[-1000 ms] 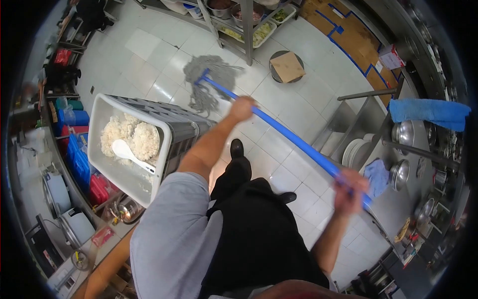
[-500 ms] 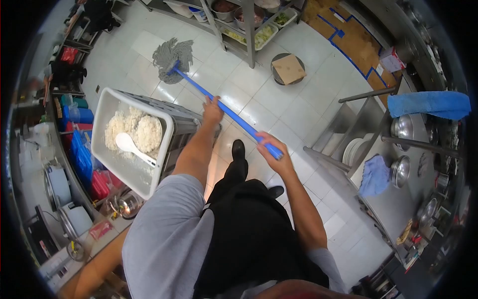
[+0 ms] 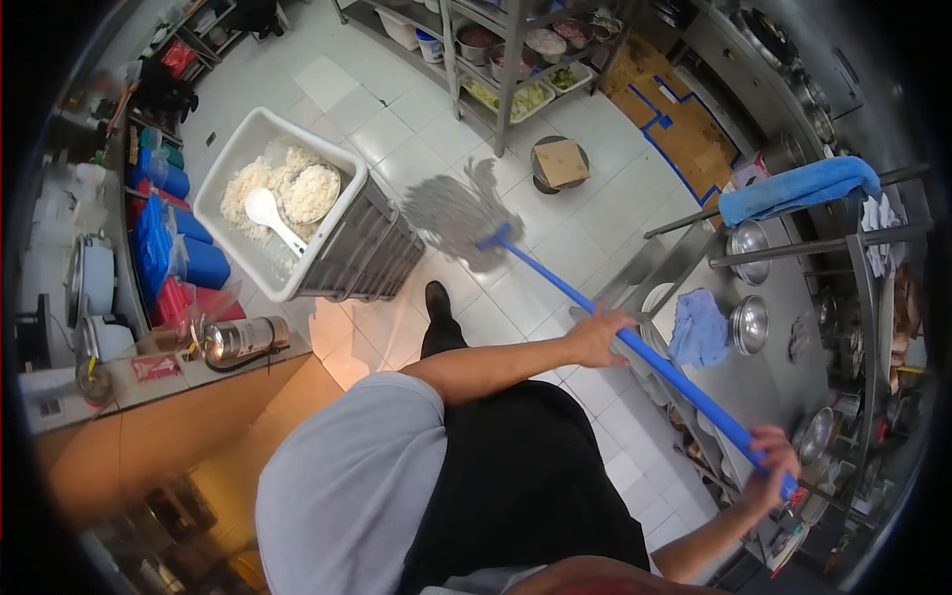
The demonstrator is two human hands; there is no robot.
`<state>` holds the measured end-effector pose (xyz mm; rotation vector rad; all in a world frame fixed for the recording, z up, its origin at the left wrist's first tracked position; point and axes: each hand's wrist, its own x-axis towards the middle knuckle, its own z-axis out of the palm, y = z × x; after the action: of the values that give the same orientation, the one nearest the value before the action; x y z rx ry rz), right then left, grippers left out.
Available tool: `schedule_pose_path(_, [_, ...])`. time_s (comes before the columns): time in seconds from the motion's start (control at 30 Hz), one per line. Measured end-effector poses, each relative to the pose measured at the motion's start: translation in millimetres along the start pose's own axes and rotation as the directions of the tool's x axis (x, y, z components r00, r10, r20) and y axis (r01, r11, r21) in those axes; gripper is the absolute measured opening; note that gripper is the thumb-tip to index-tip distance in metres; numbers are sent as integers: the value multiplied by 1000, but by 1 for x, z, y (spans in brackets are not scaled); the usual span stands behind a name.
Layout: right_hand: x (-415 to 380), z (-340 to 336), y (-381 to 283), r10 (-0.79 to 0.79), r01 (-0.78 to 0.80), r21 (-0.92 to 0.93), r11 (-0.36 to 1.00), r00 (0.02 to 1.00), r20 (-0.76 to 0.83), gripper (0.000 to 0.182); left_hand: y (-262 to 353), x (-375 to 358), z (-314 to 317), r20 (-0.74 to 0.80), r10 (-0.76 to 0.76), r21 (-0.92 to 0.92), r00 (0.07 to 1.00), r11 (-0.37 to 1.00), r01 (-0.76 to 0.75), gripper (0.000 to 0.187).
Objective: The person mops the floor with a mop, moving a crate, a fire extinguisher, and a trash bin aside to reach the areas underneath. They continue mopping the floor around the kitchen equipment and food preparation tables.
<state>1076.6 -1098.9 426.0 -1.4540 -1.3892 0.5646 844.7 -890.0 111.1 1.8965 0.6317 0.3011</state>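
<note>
Both my hands grip the blue handle of a mop (image 3: pixel 558 283). My left hand (image 3: pixel 598 336) is closed round the middle of the shaft, with that arm stretched across my body. Near the top end of the handle, my right hand (image 3: pixel 773 468) is wrapped round it, low at the right by the steel counter. The grey string mop head lies spread and slightly blurred on the white tiled floor, just right of a tall grey crate. A white tub (image 3: pixel 220 194) on that crate holds cooked rice (image 3: pixel 311 194) and a white rice paddle (image 3: pixel 275 218).
A steel shelf rack (image 3: pixel 512 74) with food pans stands at the back. A round dark item topped by cardboard (image 3: pixel 561 164) sits on the floor. Right, a steel counter (image 3: pixel 783 397) carries bowls and a blue cloth (image 3: pixel 700 329); a blue towel (image 3: pixel 799 190) hangs on a rail.
The mop head has swept toward me and to the right, past the crate. Both hands have moved right with the handle, and my view has shifted.
</note>
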Motion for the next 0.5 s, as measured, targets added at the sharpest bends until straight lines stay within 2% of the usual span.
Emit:
schedule_pose_path(0.03, [-4, -11, -19, -49, 49, 6, 999, 998, -34, 42, 4, -8, 1, 21, -31, -204, 999, 978, 35, 78])
schedule_pose_path(0.1, [-13, -22, -53, -130, 132, 11, 991, 986, -106, 44, -2, -36, 4, 96, -74, -581, 993, 806, 117, 77])
schedule_pose_path(0.17, [-13, -23, -66, -186, 216, 171, 961, 967, -176, 44, -65, -83, -1, 147, -231, -637, 962, 722, 271, 70])
schedule_pose_path(0.2, [-11, -22, -68, -206, 258, 248, 934, 954, -216, 43, -112, -121, -4, 96, -370, -667, 924, 665, 336, 62])
schedule_pose_path(0.23, [-10, -31, -64, -211, 284, 285, 915, 942, -263, 44, -170, -173, -15, 82, -527, -664, 846, 604, 441, 56])
schedule_pose_path(0.27, [-11, -37, -62, -202, 284, 266, 921, 933, -297, 44, -270, -240, -5, -53, -627, -482, 777, 697, 530, 48])
schedule_pose_path(0.3, [-12, -44, -60, -195, 284, 247, 926, 923, -331, 44, -263, -304, -43, -146, -831, -680, 538, 479, 556, 44])
schedule_pose_path(0.33, [-11, -51, -57, -189, 285, 229, 931, 911, -367, 44, -251, -367, -84, -223, -945, -863, 240, 306, 401, 45])
schedule_pose_path(0.37, [-10, -57, -53, -194, 291, 257, 922, 918, -346, 43, -265, -434, -137, -303, -946, -937, 119, 318, 143, 55])
schedule_pose_path(0.4, [-7, -63, -50, -193, 303, 287, 909, 914, -356, 43, -277, -498, -190, -376, -927, -920, -5, 374, -120, 71])
schedule_pose_path(0.43, [-9, -64, -47, -167, 297, 318, 901, 911, -377, 43, -290, -542, -242, -429, -892, -806, -141, 448, -387, 99])
schedule_pose_path(0.5, [-6, -74, -39, -170, 316, 345, 884, 904, -393, 40, -206, -499, -311, -464, -840, -754, -282, 542, -372, 91])
